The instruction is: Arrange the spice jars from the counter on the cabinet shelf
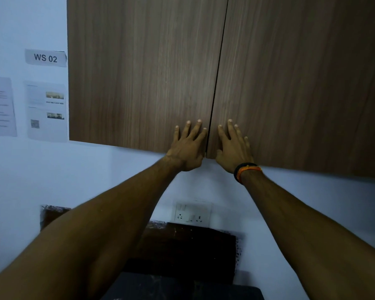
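Two wooden cabinet doors, a left door (139, 72) and a right door (301, 83), both closed. Two hands, the left hand (187, 148) and the right hand (234, 148). One wristband (246, 169). One wall label (45, 58) reading WS 02. Two printed sheets (47, 111). One socket plate (192, 212)

Left hand (187, 148) and right hand (233, 148) flat against closed cabinet doors (139, 72).

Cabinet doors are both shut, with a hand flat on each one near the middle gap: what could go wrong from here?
1. The left hand and right hand lie beside the gap; fingers could get pinched there.
2. The left door and right door may swing toward the person's head.
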{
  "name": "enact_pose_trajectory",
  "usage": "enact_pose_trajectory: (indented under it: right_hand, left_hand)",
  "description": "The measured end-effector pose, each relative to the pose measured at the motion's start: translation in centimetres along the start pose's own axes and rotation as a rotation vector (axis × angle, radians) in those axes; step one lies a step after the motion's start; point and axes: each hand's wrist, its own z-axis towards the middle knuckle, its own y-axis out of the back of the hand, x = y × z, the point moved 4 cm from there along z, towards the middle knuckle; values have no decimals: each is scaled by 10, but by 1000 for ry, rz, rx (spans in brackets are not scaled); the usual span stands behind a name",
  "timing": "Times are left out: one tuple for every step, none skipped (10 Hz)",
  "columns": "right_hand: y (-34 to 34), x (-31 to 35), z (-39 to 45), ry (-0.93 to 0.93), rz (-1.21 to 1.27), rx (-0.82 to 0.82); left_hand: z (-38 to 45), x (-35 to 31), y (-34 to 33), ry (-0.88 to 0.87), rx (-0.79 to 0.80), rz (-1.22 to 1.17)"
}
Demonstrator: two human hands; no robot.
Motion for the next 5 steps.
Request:
enact_pose_trajectory:
  right_hand:
    - [4,1,-9,5,-24,-14]
    - [8,2,-15,20,-37,-22]
    - [12,3,-21,22,-30,-3]
    - [13,4,-24,24,-15,2]
    - [18,3,-27,22,-4,-4]
  left_hand:
    - [-8,2,0,16,3,-5]
    - [-15,0,-2,19,14,7]
    - [-20,-2,0,29,40,6]
    - [-24,-2,3,43,47,-7]
    - [-24,-4,8,42,59,-5]
